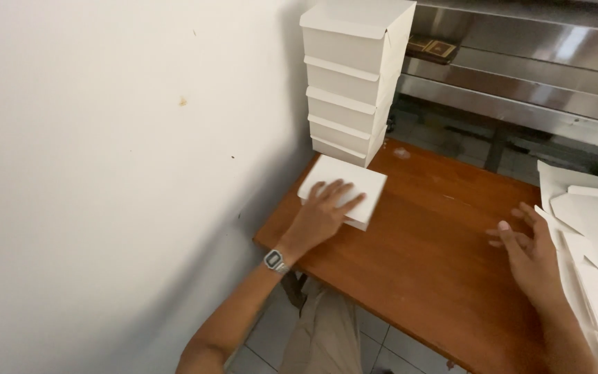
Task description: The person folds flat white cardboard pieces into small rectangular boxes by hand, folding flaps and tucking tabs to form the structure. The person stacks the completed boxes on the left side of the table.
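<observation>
Nearest the cam: the person's knee in khaki trousers [323, 332] under the worktop [437, 249] edge, w/ the left forearm and a metal wristwatch [275, 260] just above it. Left hand [323, 211] lay flat on a closed white box [344, 188], fingers [344, 197] spread wide, palm down, pressing the lid rather than gripping; that looked like a hold to keep the lid shut and the box steady. The box sat at the worktop's far-left corner, hard by the wall [105, 173] and just in front of a stack of five like boxes [354, 83], so prob. lined up w/ the pile. The stack leaned close to the wall, which likely kept it from tipping. Right hand [524, 246] hovered above the wood, fingers loosely open and curled, holding nothing, right next to a heap of flat white card blanks [590, 235] at the right edge, within easy reach. Behind: steel shelving [520, 76].
</observation>
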